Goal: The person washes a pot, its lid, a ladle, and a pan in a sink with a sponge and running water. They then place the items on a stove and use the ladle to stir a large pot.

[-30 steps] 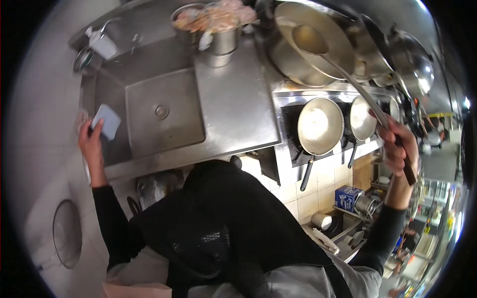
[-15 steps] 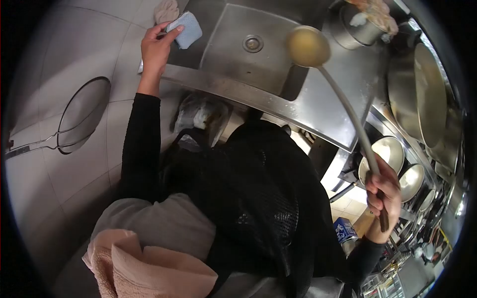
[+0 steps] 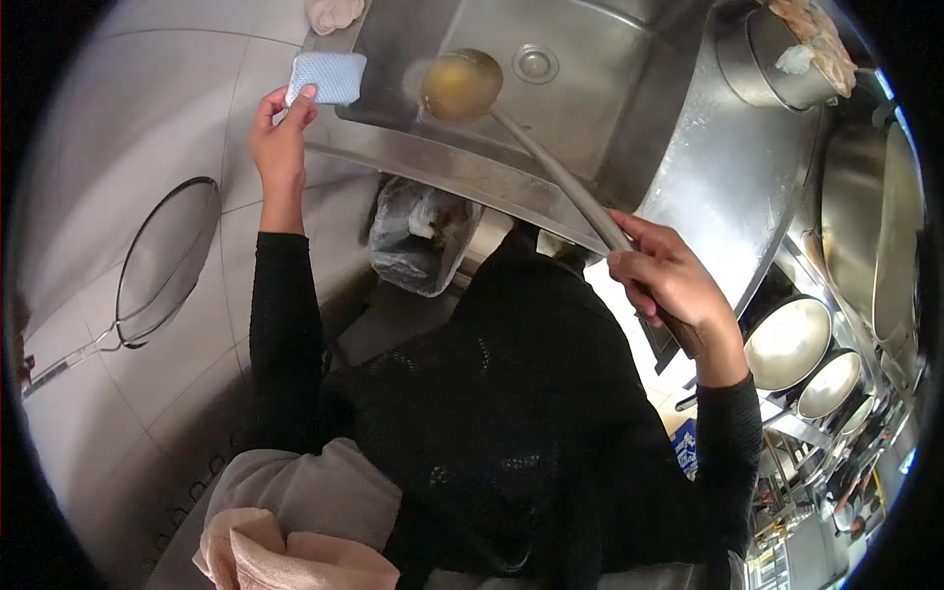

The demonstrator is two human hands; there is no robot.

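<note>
A light blue sponge (image 3: 330, 79) is pinched between the thumb and fingers of my left hand (image 3: 279, 138), near the sink's left corner. My right hand (image 3: 669, 275) is wrapped round the long handle of a ladle (image 3: 460, 87). The ladle's round bowl, yellowish inside, hangs over the left part of the metal sink (image 3: 580, 93), left of the drain (image 3: 535, 64). Its handle slopes down to the right across the sink's front edge.
A wire strainer (image 3: 167, 261) hangs on the tiled wall at left. A lined bin (image 3: 418, 236) stands below the sink edge. Pans (image 3: 789, 342) and a large pot (image 3: 855, 211) are at right. A metal container (image 3: 777, 69) sits behind the counter, and a crumpled cloth (image 3: 334, 14) lies top left.
The ladle has moved left across the sink, and my right hand has come inward and up with it. My left hand has shifted slightly left and down with the sponge. The view has turned.
</note>
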